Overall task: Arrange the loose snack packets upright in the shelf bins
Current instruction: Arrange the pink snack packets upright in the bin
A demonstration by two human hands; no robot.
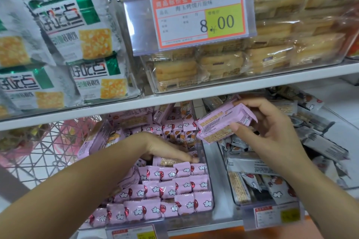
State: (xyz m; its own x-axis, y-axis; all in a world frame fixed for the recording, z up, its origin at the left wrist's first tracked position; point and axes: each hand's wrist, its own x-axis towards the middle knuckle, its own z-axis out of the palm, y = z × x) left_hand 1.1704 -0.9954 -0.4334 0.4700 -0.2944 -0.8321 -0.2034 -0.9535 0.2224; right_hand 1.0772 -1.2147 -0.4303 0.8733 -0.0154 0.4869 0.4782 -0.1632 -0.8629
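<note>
Bottom-edge price label (134,234) cropped, its print illegible.

The price tag (198,15) on the upper bin (153,83) carries the red header 商品标价签 and, on its yellow patch, 8.00. The green-and-white packets (71,25) left of it bear the brand 好吃点. The small tags (277,216) on the lower bins (194,219) are too blurred to read.

Under the white shelf board (194,93), a clear plastic bin (211,190) of pink snack packets (174,184) sits left of a second clear bin (246,217) of white packets (252,163). The left hand (169,149) rests in the first; the right hand (272,122) holds one pink packet (221,124) above the gap.
</note>
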